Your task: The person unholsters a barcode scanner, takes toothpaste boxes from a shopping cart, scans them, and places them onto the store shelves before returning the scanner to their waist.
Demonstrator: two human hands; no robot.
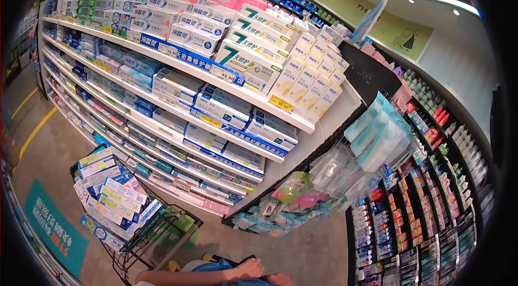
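At the bottom edge, my left hand [249, 269] is held low in front of blue fabric [216, 271], its fingers curled in. What it holds, if anything, is hidden. Just right of it, my right hand [279, 279] is mostly cut off by the frame edge, so its fingers do not show. To the left stands a dark wire shopping cart [156, 232], its basket piled with toothpaste boxes [121, 197] in white, blue and yellow-green. Neither hand touches the cart.
A long shelf unit [237, 81] holds rows of toothpaste boxes on several levels. Packaged goods hang at its end [377, 132]. More stocked shelves [421, 221] stand to the right. A teal floor sign [56, 229] lies at the left; a green bin-like object [178, 230] shows behind the cart.
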